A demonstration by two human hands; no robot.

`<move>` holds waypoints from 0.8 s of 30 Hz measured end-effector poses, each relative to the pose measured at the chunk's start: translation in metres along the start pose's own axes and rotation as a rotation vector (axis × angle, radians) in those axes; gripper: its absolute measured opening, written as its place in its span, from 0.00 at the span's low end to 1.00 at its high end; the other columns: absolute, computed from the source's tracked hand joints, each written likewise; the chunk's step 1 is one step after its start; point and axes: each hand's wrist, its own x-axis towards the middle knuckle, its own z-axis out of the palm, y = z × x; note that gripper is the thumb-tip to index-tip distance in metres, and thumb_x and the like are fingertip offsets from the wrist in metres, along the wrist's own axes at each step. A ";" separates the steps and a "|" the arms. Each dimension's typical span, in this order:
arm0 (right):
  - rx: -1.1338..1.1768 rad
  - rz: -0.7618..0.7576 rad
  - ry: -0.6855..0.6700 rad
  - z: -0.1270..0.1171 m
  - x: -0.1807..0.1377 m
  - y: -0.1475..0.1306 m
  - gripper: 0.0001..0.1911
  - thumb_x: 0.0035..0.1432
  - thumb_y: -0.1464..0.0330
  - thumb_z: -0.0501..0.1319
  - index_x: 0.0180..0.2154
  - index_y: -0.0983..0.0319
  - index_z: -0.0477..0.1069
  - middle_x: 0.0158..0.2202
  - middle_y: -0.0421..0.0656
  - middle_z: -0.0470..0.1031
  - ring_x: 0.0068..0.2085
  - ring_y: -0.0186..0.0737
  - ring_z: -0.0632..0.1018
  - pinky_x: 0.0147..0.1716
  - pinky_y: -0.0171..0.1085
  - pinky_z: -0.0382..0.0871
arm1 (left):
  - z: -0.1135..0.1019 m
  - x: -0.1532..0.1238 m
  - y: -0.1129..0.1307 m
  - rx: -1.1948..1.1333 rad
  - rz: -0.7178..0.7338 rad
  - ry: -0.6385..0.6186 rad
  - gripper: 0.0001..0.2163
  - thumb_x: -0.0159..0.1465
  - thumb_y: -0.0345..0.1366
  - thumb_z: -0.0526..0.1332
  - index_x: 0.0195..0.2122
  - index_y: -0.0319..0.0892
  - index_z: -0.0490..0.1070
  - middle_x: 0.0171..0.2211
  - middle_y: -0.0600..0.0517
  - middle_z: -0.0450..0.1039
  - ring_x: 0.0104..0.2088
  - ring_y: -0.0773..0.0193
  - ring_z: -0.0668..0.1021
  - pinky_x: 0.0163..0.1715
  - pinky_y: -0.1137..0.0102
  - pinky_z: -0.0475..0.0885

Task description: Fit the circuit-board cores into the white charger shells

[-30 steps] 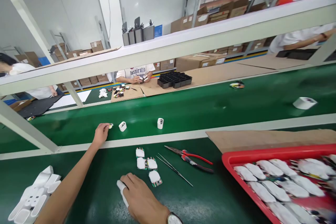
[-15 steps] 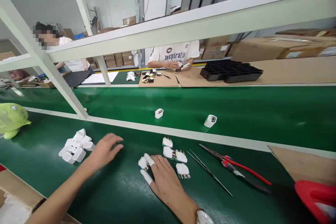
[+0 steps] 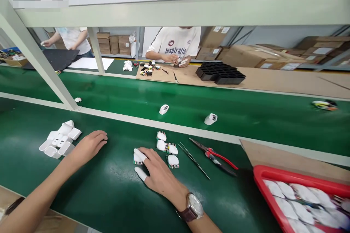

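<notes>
My left hand (image 3: 89, 146) lies flat and open on the green bench mat, just right of a pile of white plastic charger shells (image 3: 60, 142), holding nothing. My right hand (image 3: 155, 173) rests on the mat with white finger cots on two fingers. Its fingertips press on a small circuit board with a white part (image 3: 136, 158). Several more such boards (image 3: 167, 149) lie just right of those fingers. A wristwatch (image 3: 193, 207) is on my right wrist.
Tweezers (image 3: 194, 156) and red-handled pliers (image 3: 214, 155) lie right of the boards. A red tray (image 3: 276, 200) of white-wrapped boards sits at the lower right. Two white shells (image 3: 164, 109) (image 3: 210, 119) ride the green conveyor. Other people work across the belt; black trays (image 3: 220, 74) stand there.
My left hand came back from the conveyor belt and settled flat beside the pile of shells. My right hand stayed on the small board. The view swung left, then back right.
</notes>
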 end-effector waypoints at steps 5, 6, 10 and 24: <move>-0.106 0.039 -0.025 -0.005 -0.006 0.003 0.19 0.70 0.67 0.62 0.60 0.62 0.67 0.55 0.54 0.73 0.50 0.54 0.79 0.48 0.53 0.80 | -0.016 0.000 -0.005 -0.034 -0.107 0.148 0.16 0.75 0.50 0.56 0.53 0.48 0.76 0.59 0.45 0.77 0.56 0.50 0.81 0.56 0.55 0.79; -0.118 0.034 -0.025 -0.004 -0.007 0.003 0.20 0.69 0.67 0.63 0.60 0.63 0.67 0.59 0.56 0.71 0.52 0.56 0.78 0.50 0.55 0.79 | -0.024 -0.006 -0.009 -0.014 -0.136 0.137 0.17 0.74 0.52 0.58 0.56 0.50 0.75 0.61 0.45 0.75 0.57 0.48 0.80 0.56 0.54 0.79; -0.164 -0.006 -0.030 0.006 -0.013 0.003 0.16 0.67 0.74 0.57 0.54 0.60 0.73 0.66 0.54 0.68 0.54 0.57 0.76 0.50 0.58 0.77 | -0.044 -0.033 -0.019 0.060 -0.062 -0.109 0.28 0.67 0.50 0.67 0.67 0.52 0.68 0.65 0.44 0.73 0.61 0.43 0.78 0.56 0.51 0.79; -0.103 -0.035 -0.034 -0.016 -0.003 -0.002 0.16 0.64 0.78 0.59 0.52 0.63 0.70 0.58 0.54 0.73 0.55 0.55 0.76 0.52 0.54 0.79 | 0.052 0.028 0.047 -0.217 0.131 0.108 0.08 0.71 0.40 0.67 0.49 0.46 0.74 0.42 0.47 0.72 0.44 0.56 0.76 0.45 0.62 0.77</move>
